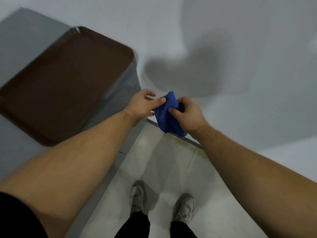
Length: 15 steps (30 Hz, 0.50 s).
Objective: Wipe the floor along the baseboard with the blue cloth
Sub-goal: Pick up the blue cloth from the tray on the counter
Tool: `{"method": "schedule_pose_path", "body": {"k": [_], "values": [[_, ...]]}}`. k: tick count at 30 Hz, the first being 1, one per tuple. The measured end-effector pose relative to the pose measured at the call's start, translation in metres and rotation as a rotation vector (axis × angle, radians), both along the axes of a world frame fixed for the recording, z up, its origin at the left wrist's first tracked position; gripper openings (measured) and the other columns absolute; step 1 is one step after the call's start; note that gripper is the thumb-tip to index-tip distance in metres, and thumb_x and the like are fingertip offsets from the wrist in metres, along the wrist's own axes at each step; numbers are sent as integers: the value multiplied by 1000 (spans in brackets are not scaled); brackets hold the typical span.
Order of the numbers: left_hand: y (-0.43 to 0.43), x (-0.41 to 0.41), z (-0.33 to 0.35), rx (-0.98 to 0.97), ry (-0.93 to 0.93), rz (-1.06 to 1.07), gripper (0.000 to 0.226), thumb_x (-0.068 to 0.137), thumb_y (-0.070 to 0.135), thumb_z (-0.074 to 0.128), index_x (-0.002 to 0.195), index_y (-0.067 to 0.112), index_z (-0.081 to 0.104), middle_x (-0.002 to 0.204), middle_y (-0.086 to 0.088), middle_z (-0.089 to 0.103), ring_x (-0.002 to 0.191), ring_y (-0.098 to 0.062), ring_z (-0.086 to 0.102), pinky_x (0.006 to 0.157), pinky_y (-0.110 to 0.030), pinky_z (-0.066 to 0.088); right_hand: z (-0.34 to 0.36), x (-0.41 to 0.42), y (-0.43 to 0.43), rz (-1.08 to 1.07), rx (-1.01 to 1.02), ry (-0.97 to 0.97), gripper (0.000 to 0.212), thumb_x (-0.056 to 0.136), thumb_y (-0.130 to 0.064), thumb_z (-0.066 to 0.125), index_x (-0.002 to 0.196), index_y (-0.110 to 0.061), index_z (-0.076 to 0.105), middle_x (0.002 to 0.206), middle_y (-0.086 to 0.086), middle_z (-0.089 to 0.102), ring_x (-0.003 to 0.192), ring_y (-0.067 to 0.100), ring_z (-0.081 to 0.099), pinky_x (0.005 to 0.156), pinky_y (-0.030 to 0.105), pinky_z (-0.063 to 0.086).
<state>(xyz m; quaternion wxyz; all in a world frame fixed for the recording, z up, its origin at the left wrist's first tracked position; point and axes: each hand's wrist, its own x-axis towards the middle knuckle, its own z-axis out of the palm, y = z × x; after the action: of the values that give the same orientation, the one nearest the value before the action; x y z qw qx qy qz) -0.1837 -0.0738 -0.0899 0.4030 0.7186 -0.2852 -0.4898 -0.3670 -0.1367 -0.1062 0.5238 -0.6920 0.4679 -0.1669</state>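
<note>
Head view looks straight down a standing person's bare forearms to the blue cloth (pixel 167 111), held up in the air between both hands, well above the floor (pixel 173 170). The left hand (pixel 143 104) has its grip closed on the cloth's left edge, thumb pressed against it with the other fingers loosely spread behind. The right hand (pixel 187 113) has its grip curled shut on the right side, thumb on the front face. The cloth is bunched and hangs down below the hands, so the two-handed hold looks like folding or gathering it into a pad before bending down; the wiping itself seems not yet begun.

The floor is pale, glossy tile with a thin joint line, and two light shoes (pixel 184 208) stand on it. A dark baseboard (pixel 190 140) strip runs diagonally where the tile meets a plain white wall (pixel 223 40), which carries a soft shadow of the arms. To the left a grey counter (pixel 20 36) holds a brown tray (pixel 65 83), nothing visible on it, close to the counter's corner
</note>
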Motion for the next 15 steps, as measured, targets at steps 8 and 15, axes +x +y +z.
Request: {"method": "schedule_pose_path", "body": {"k": [8, 15], "values": [[22, -24, -182, 118, 128, -4, 11, 100, 11, 64, 111, 13, 65, 109, -8, 71, 103, -26, 70, 92, -45, 61, -171, -13, 38, -199, 606, -188, 40, 88, -21, 59, 127, -12, 56, 123, 11, 69, 113, 31, 67, 90, 50, 59], [23, -28, -350, 123, 68, 4, 14, 96, 15, 69, 106, 13, 59, 111, -14, 70, 107, -32, 68, 97, -51, 57, -344, 1, 58, -367, 765, -325, 31, 104, -20, 42, 121, -13, 67, 121, 9, 73, 116, 32, 67, 94, 55, 59]]}}
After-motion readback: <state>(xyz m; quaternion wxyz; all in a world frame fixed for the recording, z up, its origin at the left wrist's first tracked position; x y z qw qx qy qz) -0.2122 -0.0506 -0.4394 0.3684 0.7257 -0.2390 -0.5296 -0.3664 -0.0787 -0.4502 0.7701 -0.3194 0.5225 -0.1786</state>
